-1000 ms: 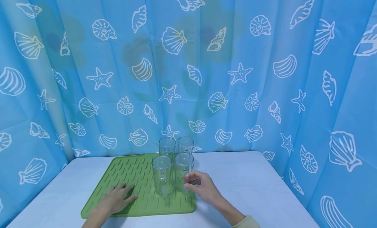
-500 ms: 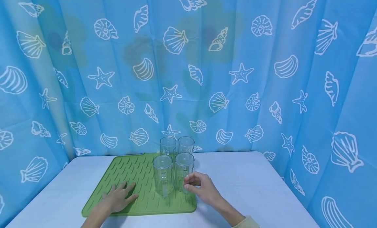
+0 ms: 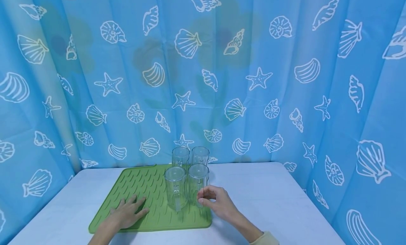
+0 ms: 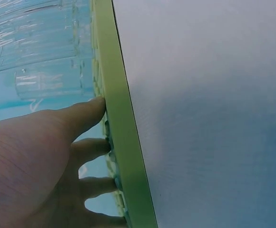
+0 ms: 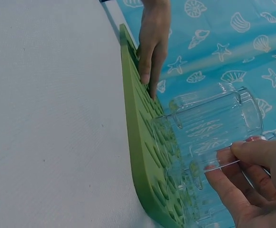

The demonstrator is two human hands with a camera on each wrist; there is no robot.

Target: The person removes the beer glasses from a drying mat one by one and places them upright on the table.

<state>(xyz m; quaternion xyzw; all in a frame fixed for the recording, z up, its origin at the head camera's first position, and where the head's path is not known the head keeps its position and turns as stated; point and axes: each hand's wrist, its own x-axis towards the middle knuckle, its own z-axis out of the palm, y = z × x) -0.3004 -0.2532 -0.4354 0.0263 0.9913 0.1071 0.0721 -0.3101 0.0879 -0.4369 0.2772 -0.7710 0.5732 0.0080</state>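
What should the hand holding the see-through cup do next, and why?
Probably lift it straight up. The right hand pinches the front right cup by its handle, and that cup stands packed close to three others on the green mat. The left hand lies flat on the mat, which should steady it.

A white table [image 3: 269, 199] carries a green ridged mat [image 3: 149, 188] lying flat.
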